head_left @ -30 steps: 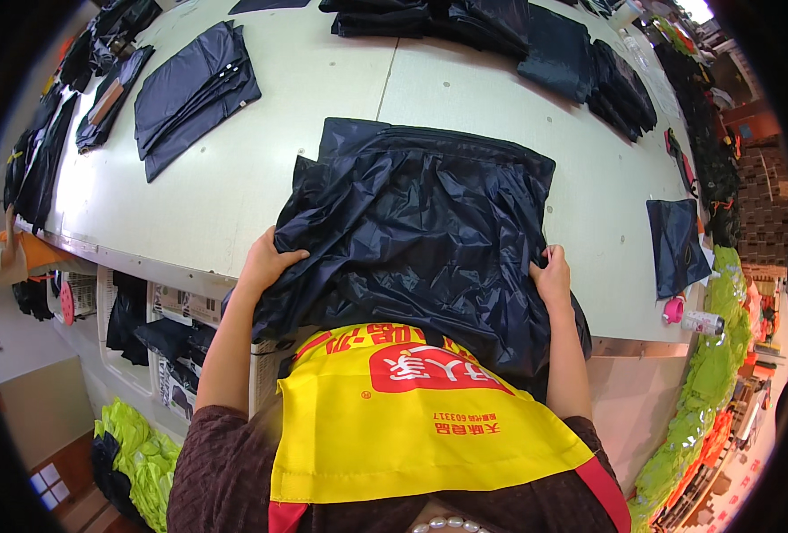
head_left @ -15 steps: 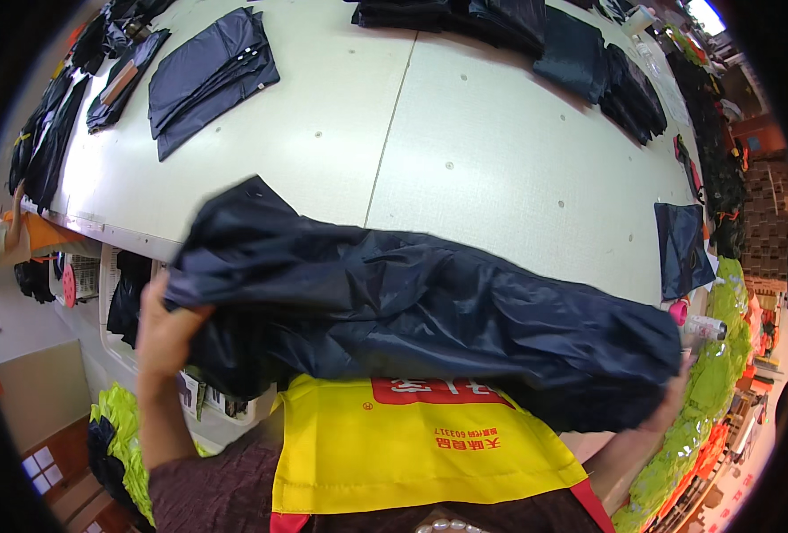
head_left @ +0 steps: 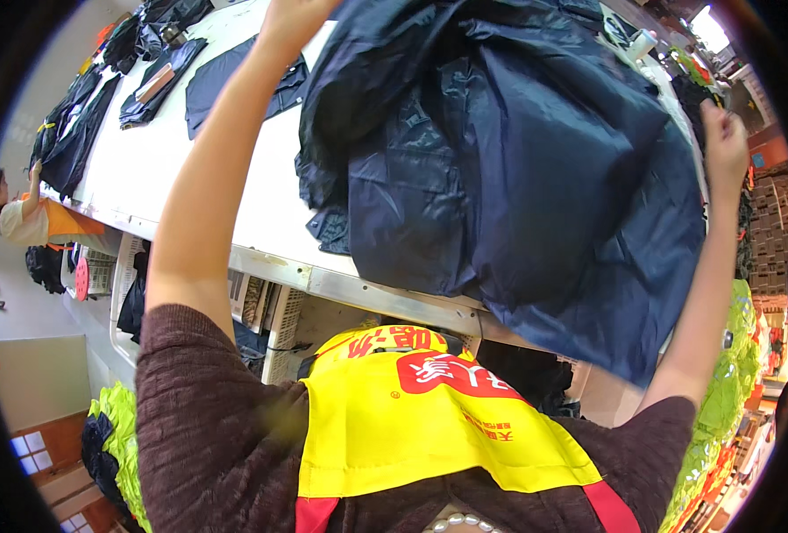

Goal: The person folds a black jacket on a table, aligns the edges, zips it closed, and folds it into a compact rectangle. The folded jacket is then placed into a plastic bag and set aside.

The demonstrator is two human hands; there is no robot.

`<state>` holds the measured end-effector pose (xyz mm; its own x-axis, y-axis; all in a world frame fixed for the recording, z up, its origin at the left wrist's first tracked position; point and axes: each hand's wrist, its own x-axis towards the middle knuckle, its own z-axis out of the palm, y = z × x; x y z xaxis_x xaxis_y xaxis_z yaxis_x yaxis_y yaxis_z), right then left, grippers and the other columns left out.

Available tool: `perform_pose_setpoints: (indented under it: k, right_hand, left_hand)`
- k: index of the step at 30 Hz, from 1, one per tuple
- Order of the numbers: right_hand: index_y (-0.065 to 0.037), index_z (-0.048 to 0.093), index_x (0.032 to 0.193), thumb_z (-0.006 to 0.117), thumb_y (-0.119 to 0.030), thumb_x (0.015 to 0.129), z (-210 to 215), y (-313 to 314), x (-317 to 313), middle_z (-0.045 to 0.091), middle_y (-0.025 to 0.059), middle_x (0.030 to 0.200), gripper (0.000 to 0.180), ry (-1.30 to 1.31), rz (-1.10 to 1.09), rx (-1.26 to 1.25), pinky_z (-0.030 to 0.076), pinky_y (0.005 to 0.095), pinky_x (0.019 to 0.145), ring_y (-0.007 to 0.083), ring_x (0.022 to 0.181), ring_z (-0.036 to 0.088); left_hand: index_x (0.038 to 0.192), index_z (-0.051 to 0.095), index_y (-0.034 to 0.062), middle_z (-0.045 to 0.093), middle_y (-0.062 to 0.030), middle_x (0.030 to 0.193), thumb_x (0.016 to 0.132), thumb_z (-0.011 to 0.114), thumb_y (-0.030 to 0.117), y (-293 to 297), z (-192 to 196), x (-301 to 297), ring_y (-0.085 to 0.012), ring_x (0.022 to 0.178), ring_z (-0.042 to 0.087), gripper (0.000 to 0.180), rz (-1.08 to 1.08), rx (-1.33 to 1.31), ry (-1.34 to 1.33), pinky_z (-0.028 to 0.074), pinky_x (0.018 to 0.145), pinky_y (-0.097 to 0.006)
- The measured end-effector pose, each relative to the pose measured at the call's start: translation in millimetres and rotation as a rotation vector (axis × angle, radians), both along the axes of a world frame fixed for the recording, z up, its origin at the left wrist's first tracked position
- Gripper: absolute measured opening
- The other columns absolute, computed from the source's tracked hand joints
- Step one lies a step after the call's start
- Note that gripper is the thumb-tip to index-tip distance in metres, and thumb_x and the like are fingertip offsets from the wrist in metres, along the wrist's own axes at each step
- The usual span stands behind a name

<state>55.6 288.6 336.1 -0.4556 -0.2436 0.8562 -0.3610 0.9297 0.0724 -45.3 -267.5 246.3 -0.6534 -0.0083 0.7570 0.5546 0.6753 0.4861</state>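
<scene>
Our blue cloth (head_left: 545, 178) is hanging over the near edge of the desk (head_left: 256, 200), slanting longways, a corner pointing toward us. It is spreading between our left hand (head_left: 294, 19) and right hand (head_left: 725, 147); we cannot tell if their fingers (head_left: 712, 117) are gripping it.

lime fabric (head_left: 128, 440): lower left | red disc (head_left: 82, 278): left | white container (head_left: 643, 44): upper right

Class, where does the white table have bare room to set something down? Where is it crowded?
Bare tabletop shows between the left forearm and the navy fabric, and left of that forearm, toward the dark pile at the far-left end. Folded dark fabric borders both. Crowded: the right, mostly under navy fabric.
</scene>
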Motion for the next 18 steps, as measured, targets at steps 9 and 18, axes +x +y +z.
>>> perform_pose_setpoints:
  k: [9, 18]
  right_hand:
    - [-0.005, 0.052, 0.075, 0.082, -0.023, 0.065, -258, -142, 214, 0.059, 0.0112, 0.118, 0.036, -0.984, 0.153, -0.298, 0.050, 0.0343, 0.066, 0.0269, 0.079, 0.062]
    - [-0.012, 0.056, 0.089, 0.068, -0.025, 0.078, -343, -127, 226, 0.061, 0.0074, 0.096, 0.021, -0.972, -0.066, -0.093, 0.050, 0.0421, 0.064, 0.0327, 0.078, 0.061]
  left_hand:
    - [0.100, 0.065, 0.0023, 0.067, -0.0131, 0.083, 0.080, 0.066, 0.033, -63, -212, 229, -0.0271, 0.076, 0.065, 0.037, 0.401, 0.057, -0.758, 0.050, 0.069, -0.035]
    - [0.100, 0.063, 0.0082, 0.062, -0.0144, 0.098, 0.077, 0.066, 0.041, -38, -254, 206, -0.0317, 0.096, 0.058, 0.041, 0.623, -0.203, -0.636, 0.048, 0.079, -0.041]
